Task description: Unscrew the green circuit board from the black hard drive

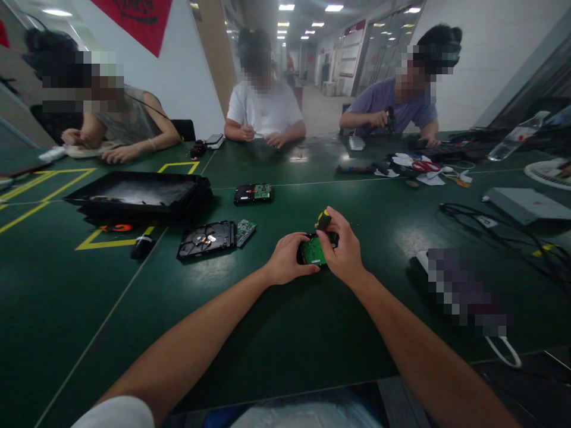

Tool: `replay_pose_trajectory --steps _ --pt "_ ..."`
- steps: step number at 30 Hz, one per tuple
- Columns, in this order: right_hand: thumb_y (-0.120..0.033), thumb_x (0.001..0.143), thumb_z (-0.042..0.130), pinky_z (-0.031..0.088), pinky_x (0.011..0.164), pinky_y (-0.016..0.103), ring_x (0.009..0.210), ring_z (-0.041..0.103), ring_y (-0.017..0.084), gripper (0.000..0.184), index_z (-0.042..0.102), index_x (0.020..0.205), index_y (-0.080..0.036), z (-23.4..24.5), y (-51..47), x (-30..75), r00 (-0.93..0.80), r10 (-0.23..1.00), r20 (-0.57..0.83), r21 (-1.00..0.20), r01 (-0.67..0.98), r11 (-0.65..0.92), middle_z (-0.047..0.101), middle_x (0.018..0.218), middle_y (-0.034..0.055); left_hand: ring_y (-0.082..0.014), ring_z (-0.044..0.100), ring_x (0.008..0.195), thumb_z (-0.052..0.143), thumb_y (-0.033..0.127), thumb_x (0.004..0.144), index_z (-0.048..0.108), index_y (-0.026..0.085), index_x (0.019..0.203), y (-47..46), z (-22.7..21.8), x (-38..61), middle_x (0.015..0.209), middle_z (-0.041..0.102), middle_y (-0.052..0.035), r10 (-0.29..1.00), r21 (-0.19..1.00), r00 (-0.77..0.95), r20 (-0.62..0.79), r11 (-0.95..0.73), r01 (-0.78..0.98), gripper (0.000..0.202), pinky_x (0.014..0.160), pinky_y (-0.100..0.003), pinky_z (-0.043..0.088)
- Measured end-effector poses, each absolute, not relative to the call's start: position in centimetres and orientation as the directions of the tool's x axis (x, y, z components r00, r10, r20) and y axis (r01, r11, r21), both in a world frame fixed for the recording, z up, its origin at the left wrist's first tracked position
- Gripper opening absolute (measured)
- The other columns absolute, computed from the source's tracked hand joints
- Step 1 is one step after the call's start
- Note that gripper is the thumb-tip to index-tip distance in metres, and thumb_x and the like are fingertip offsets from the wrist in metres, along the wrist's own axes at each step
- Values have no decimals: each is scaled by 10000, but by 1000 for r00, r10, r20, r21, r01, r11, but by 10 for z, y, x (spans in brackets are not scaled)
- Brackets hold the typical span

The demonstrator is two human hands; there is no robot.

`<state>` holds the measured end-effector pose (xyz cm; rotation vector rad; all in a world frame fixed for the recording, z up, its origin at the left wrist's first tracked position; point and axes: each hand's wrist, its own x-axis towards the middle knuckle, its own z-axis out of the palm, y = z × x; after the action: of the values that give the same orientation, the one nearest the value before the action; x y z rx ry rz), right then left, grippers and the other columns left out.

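My left hand (288, 258) is closed on the left side of a hard drive (313, 252) that rests on the green table, its green circuit board facing up. In my right hand (344, 248) is a screwdriver (323, 220) with a yellow and black handle, gripped between thumb and fingers over the drive's right side. The screwdriver's tip is hidden by the hand. Left of my hands lies a larger black hard drive (207, 239), with a loose circuit board (245, 232) at its right end. Farther back sits another hard drive (253, 194) with a green board.
Black flat panels (134, 193) are stacked at left, near a small black object (143, 245). To the right are a grey box (530, 205), black cables (486, 223) and a partly blurred packet (464, 288). A bottle (517, 137) leans farther back. Three people sit across the table.
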<state>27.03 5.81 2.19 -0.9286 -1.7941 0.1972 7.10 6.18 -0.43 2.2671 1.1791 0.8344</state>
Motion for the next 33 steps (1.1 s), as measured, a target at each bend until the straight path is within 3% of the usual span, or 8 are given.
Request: replay_pose_trajectory --steps 12,17,23,29,33 --pt "-289 1002 603 622 920 528 1037 669 267 630 347 1572 -366 25 58 270 -150 633 759 -471 544 694 611 1324 98 -352 548 1350 885 536 692 558 232 1298 62 -6 71 1416 600 -136 838 624 454 304 -535 570 753 1146 -539 413" --pt "-260 1023 547 608 977 531 1117 677 268 626 306 1593 -358 25 57 270 -151 662 734 -518 506 689 576 1428 102 -352 549 1353 883 534 694 559 235 1289 62 -5 71 1425 594 -136 836 616 453 310 -540 574 740 1147 -544 416" --pt "-294 989 624 636 893 508 950 699 246 671 327 1586 -372 25 56 270 -132 661 739 -501 548 669 640 1277 89 -359 542 1361 891 531 685 559 250 1304 62 -5 71 1426 596 -125 840 623 453 298 -531 575 757 1147 -551 410" --pt "-288 1018 566 612 977 509 1072 702 251 667 273 1614 -348 27 56 270 -130 686 716 -540 519 663 642 1331 90 -365 538 1363 888 528 688 560 240 1303 61 -4 71 1442 586 -135 844 634 450 292 -523 570 755 1152 -553 401" --pt "-317 1002 605 636 912 500 988 707 247 647 327 1584 -364 26 56 270 -109 664 740 -518 539 665 658 1273 83 -367 538 1362 893 521 680 561 243 1305 61 -4 70 1433 591 -131 844 639 452 288 -521 566 760 1149 -558 403"
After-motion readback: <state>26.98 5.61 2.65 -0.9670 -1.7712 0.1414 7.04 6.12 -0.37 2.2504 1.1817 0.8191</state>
